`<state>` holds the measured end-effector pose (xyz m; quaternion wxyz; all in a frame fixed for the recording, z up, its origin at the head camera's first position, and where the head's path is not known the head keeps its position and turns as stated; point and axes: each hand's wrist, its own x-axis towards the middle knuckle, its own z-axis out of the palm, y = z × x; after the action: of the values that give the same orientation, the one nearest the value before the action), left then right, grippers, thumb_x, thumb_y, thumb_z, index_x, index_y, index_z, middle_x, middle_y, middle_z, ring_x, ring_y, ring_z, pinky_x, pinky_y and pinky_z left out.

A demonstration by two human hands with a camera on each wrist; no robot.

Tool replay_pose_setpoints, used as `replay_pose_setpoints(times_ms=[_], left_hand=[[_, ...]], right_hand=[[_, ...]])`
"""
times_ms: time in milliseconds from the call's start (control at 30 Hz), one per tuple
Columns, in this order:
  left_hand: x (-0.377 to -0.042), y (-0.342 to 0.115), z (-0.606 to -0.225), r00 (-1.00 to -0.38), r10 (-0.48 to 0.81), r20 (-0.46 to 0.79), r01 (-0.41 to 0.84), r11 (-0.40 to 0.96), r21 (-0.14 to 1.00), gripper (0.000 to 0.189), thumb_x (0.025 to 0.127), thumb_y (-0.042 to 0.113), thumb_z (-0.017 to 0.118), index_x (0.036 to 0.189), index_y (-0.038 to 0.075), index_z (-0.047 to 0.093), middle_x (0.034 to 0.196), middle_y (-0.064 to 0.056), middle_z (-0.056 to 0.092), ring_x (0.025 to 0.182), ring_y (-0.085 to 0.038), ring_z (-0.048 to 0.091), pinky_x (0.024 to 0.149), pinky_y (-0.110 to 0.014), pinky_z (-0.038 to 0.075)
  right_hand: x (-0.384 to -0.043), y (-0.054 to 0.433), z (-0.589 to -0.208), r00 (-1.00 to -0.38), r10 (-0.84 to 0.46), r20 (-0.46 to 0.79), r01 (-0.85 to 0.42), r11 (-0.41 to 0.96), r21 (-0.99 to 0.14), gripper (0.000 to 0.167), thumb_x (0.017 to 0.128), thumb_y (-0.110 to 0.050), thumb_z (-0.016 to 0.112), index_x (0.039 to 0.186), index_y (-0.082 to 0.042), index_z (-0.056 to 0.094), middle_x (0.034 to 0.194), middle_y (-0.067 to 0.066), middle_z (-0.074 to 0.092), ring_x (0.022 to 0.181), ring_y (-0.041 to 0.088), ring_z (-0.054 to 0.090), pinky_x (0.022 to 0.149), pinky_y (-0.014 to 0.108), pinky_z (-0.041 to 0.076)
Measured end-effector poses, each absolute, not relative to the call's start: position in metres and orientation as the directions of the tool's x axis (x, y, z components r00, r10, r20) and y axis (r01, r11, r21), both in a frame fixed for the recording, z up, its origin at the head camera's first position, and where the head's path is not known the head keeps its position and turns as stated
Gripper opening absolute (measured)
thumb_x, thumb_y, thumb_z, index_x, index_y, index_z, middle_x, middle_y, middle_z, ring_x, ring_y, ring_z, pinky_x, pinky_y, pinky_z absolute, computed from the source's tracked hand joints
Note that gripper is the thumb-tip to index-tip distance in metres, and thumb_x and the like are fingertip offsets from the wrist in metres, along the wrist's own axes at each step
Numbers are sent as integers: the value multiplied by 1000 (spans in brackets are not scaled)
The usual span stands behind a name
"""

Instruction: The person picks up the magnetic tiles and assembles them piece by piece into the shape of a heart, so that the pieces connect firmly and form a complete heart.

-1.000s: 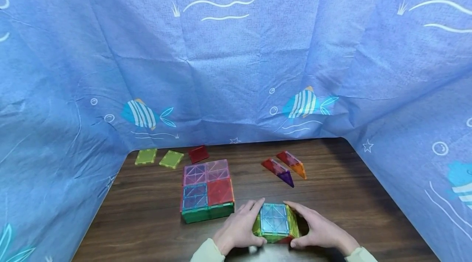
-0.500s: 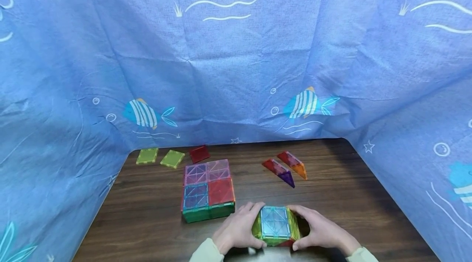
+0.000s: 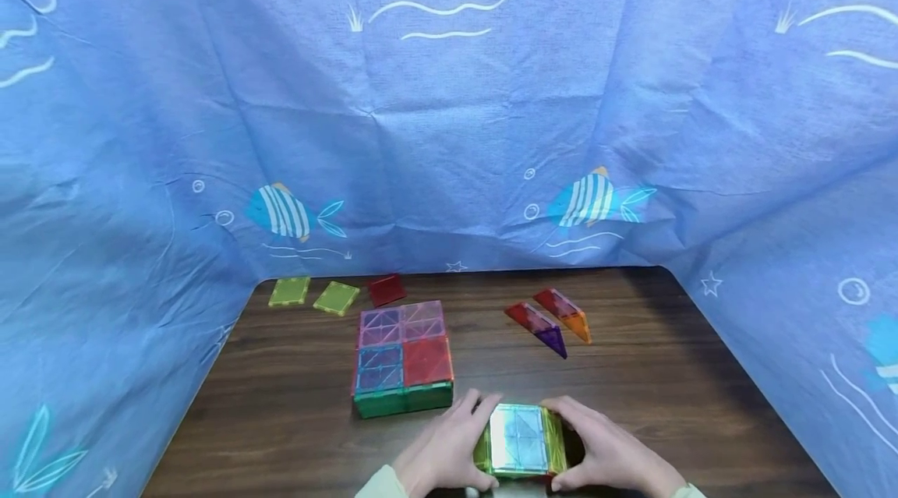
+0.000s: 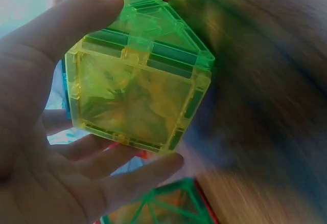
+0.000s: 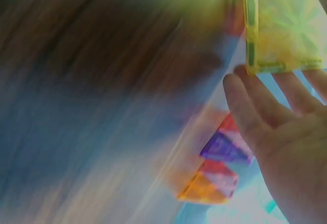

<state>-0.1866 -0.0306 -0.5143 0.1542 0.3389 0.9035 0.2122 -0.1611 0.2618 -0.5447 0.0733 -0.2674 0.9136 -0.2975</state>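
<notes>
Both hands grip a small block of see-through magnetic tiles (image 3: 517, 439) at the front of the table. A pale blue square tops it, with yellow-green sides. My left hand (image 3: 443, 443) holds the left side; in the left wrist view its thumb lies on a green tile (image 4: 153, 27) beside a yellow square tile (image 4: 130, 98). From the right, my right hand (image 3: 605, 447) holds the opposite side, its fingers along a yellow tile (image 5: 286, 27) in the right wrist view. The block's underside is hidden in the head view.
Left of the hands sits a wider box of magnetic tiles (image 3: 427, 358), with a green front. Behind it lie two yellow-green tiles (image 3: 289, 291) and a dark red tile (image 3: 386, 290). Two strips of triangular tiles (image 3: 536, 326) lie at the back right. A blue fish-print cloth (image 3: 449, 147) surrounds the table (image 3: 281, 412).
The block and both hands have come a little nearer to me, and less of the block's front face shows. The head view has shifted slightly. The other tiles have stayed in place.
</notes>
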Motion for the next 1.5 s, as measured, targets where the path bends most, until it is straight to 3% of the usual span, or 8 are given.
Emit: replay_pose_setpoints(times_ms=[267, 467, 800, 900, 1067, 1233, 1367, 1500], left_hand=[[-172, -59, -514, -728, 674, -128, 555, 688, 468, 92, 72, 60, 85, 147, 26, 43, 123, 9, 49, 102, -5, 48, 83, -28, 53], [-165, -85, -523, -739, 673, -16, 588, 656, 473, 98, 76, 66, 78, 152, 17, 40, 134, 0, 50, 114, -13, 51, 86, -33, 55], [-147, -115, -531, -857, 514, 32, 481, 776, 408, 99, 70, 60, 85, 149, 16, 45, 118, -5, 49, 97, -21, 55, 64, -32, 52], [-142, -120, -539, -797, 570, 198, 601, 781, 170, 82, 78, 64, 74, 141, 15, 55, 100, -3, 55, 79, -15, 54, 53, -25, 45], [-141, -126, -556, -527, 642, 557, 572, 753, -326, 58, 84, 61, 55, 118, 15, 67, 83, 1, 58, 65, -14, 49, 45, -21, 36], [-145, -132, -563, -431, 637, 640, 562, 744, -362, 63, 71, 58, 60, 115, 14, 65, 83, -2, 58, 64, -16, 49, 43, -24, 35], [-144, -138, -562, -452, 647, 614, 572, 738, -357, 61, 93, 66, 44, 118, 14, 65, 86, -2, 59, 66, -16, 51, 45, -23, 37], [-143, -141, -557, -506, 640, 578, 595, 744, -303, 69, 91, 73, 46, 122, 13, 64, 87, 1, 58, 68, -13, 51, 45, -21, 36]], right_hand=[[-153, 236, -545, -837, -546, 29, -473, 696, -541, 81, 76, -67, 77, 142, -36, 43, 125, -19, 55, 104, -1, 53, 81, 27, 53], [-151, 220, -550, -796, -589, 141, -580, 674, -457, 84, 78, -69, 74, 145, -30, 44, 126, -20, 56, 103, -1, 55, 78, 29, 55], [-154, 195, -551, -693, -641, 330, -719, 649, -248, 87, 78, -74, 70, 149, -29, 45, 133, -17, 55, 112, 2, 57, 85, 36, 57], [-155, 190, -553, -621, -671, 405, -766, 628, -135, 91, 79, -76, 66, 151, -25, 46, 131, -14, 56, 111, 3, 58, 82, 29, 56], [-159, 182, -557, -448, -723, 525, -810, 577, 104, 83, 86, -77, 56, 145, -18, 55, 126, -4, 63, 106, 11, 61, 77, 24, 51], [-165, 172, -556, -369, -744, 557, -807, 554, 206, 77, 91, -73, 52, 142, -16, 57, 122, -1, 64, 103, 14, 62, 77, 27, 48], [-165, 168, -553, -389, -759, 522, -802, 557, 214, 79, 90, -75, 51, 144, -17, 55, 124, -2, 63, 104, 14, 61, 78, 26, 48], [-164, 167, -549, -452, -747, 488, -823, 560, 96, 82, 87, -74, 58, 147, -18, 52, 126, -3, 62, 106, 11, 62, 80, 27, 51]])
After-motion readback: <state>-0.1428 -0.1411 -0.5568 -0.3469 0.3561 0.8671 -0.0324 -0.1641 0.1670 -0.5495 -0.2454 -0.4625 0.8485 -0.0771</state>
